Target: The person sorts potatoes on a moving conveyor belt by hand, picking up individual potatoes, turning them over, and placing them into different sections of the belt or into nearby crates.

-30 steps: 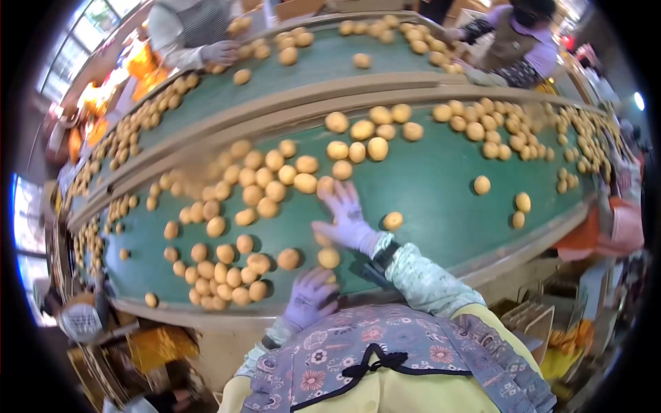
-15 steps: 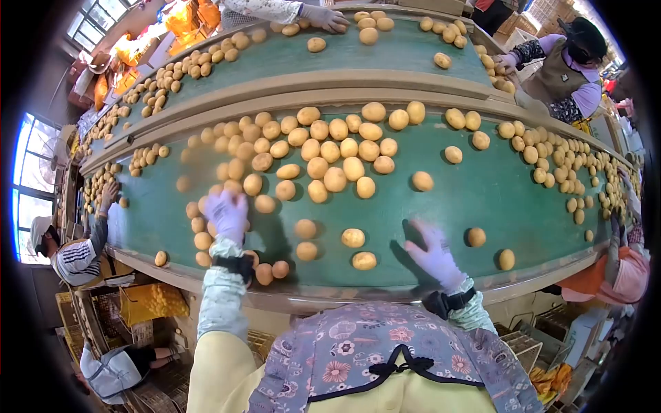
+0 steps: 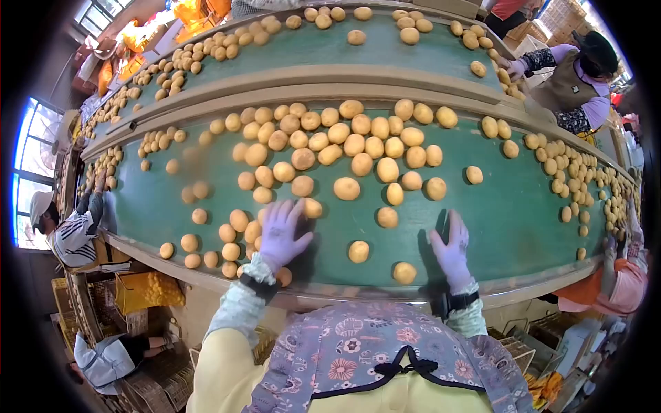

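My left hand [image 3: 281, 234], in a thin lilac glove, is held over the near side of the green conveyor belt [image 3: 475, 206] with its fingers apart. A potato [image 3: 312, 208] lies right by its fingertips, and several more, such as one potato [image 3: 238, 220], sit to its left. Farther right, my right hand [image 3: 452, 251], gloved the same way, has its fingers stretched out and nothing in it. Between the hands lie a potato [image 3: 358, 251] and another potato [image 3: 404, 272] nearer the edge. Beyond them spreads a dense group of potatoes [image 3: 354, 144].
A wooden divider [image 3: 310, 84] separates this belt from a second belt [image 3: 303, 58] that also carries potatoes. Co-workers stand around: a person [image 3: 575, 82] at the far right, a person [image 3: 72, 234] at the left, a person in pink [image 3: 609, 279] at the right. A metal edge [image 3: 358, 294] runs before me.
My left hand has moved right, and my right hand slightly right. Most potatoes on the near belt have shifted rightward. The co-worker's gloved hand at the top of the far belt is gone from view.
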The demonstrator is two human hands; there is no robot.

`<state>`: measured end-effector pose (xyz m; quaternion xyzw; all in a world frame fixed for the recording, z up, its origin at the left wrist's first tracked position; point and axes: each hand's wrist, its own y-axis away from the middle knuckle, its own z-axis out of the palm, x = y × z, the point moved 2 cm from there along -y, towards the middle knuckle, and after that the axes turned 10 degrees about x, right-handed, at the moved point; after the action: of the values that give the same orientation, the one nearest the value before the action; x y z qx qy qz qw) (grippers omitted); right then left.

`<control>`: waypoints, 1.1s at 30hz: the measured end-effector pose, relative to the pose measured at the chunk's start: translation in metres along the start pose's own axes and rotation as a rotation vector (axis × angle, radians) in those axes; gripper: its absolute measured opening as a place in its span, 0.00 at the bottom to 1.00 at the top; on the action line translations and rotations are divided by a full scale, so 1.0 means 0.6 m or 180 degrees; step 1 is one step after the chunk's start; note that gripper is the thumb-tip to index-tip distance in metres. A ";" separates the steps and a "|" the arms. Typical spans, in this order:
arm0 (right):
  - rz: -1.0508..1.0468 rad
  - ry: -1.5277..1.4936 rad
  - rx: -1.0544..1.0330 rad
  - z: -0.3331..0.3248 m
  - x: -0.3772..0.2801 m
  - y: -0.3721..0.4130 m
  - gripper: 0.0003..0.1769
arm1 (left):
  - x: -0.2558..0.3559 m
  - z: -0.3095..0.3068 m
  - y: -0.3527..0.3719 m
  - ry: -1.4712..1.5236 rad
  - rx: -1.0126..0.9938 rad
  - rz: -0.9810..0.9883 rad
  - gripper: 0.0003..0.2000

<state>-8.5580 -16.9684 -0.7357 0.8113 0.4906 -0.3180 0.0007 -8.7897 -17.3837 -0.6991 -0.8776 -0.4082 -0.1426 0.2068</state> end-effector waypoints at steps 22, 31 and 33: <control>-0.1570 -0.1262 -0.1309 0.234 -0.404 0.080 0.36 | -0.423 -0.203 -0.040 -0.0563 0.1139 -0.0520 0.16; -0.0621 -0.0892 0.0121 0.216 -0.440 -0.120 0.25 | -0.232 -0.067 -0.025 0.0165 0.0275 0.0615 0.45; -0.0185 -0.0567 0.0447 0.229 -0.376 -0.136 0.36 | -0.276 -0.099 0.035 0.0261 0.0016 0.0251 0.44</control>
<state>-8.7653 -17.1486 -0.7034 0.7634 0.4884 -0.4222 -0.0218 -8.8820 -17.5330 -0.7219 -0.8859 -0.3649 -0.1692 0.2310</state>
